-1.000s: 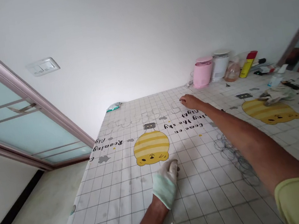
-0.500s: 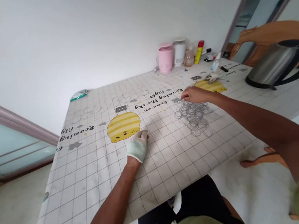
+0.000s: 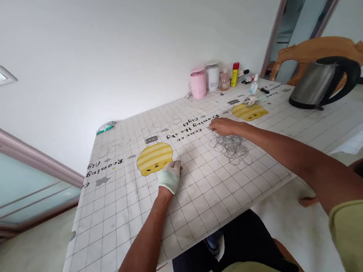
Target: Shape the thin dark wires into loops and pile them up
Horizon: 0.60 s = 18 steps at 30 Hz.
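My left hand (image 3: 170, 177), in a pale glove, rests on the checked tablecloth (image 3: 208, 196) beside a printed yellow striped figure (image 3: 155, 156). Its fingers are curled together, and anything inside them is hidden. A loose tangle of thin dark strands (image 3: 232, 148) lies on the cloth to its right. At the upper left edge of the tangle is my bare right hand (image 3: 221, 126), fingers pinched together. Whatever the fingertips hold is too small to name.
A steel kettle (image 3: 314, 82) stands at the right. Along the wall are a pink container (image 3: 198, 83), a white container (image 3: 213, 75), bottles and a yellow-red tube (image 3: 235, 75). A green-edged packet (image 3: 105, 127) lies at the far left corner. A wooden chair (image 3: 322, 47) is behind the kettle.
The camera view has shifted. My right hand has moved a little left relative to the tangle. My left hand stays beside the yellow figure, its fingers still curled.
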Motion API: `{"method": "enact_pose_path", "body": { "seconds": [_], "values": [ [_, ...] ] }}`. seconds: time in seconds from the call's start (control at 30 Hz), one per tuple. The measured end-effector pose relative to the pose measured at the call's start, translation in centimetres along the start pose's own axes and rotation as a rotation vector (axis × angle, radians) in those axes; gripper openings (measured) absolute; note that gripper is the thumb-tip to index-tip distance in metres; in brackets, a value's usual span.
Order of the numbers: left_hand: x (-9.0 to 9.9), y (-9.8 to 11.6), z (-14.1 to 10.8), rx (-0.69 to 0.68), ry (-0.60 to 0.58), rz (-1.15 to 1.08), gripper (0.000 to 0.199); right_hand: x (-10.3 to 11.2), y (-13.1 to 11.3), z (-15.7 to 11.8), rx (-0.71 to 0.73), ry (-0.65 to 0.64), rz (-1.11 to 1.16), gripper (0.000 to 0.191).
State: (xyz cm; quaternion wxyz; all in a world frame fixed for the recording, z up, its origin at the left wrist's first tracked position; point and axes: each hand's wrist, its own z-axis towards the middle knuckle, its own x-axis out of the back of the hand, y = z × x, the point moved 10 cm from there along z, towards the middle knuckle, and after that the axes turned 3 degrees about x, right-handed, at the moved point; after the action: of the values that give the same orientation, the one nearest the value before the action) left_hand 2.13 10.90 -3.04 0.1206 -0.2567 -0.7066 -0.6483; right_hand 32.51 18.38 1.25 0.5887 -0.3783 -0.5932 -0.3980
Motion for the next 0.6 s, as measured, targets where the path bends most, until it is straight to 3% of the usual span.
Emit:
{"method": "enact_pose_path", "body": {
  "seconds": [0.17,0.27,0.43,0.6],
  "values": [
    [-0.4,-0.4,0.5,-0.014,-0.018,-0.003,0.029,4.6,1.6,-2.7,-0.041,0.139,-0.027,0.020],
    [-0.4,-0.5,0.7,-0.032,-0.010,0.062,0.030,6.1,2.7,-4.8,-0.117,0.241,0.030,0.017],
    [-0.4,-0.3,0.6,-0.060,-0.003,0.114,0.030,5.1,6.6,-8.0,-0.439,0.352,0.208,0.013],
    [-0.2,-0.1,0.6,-0.059,0.009,0.152,0.031,4.2,9.9,-10.4,-0.630,0.432,0.193,0.016]
  ]
}}
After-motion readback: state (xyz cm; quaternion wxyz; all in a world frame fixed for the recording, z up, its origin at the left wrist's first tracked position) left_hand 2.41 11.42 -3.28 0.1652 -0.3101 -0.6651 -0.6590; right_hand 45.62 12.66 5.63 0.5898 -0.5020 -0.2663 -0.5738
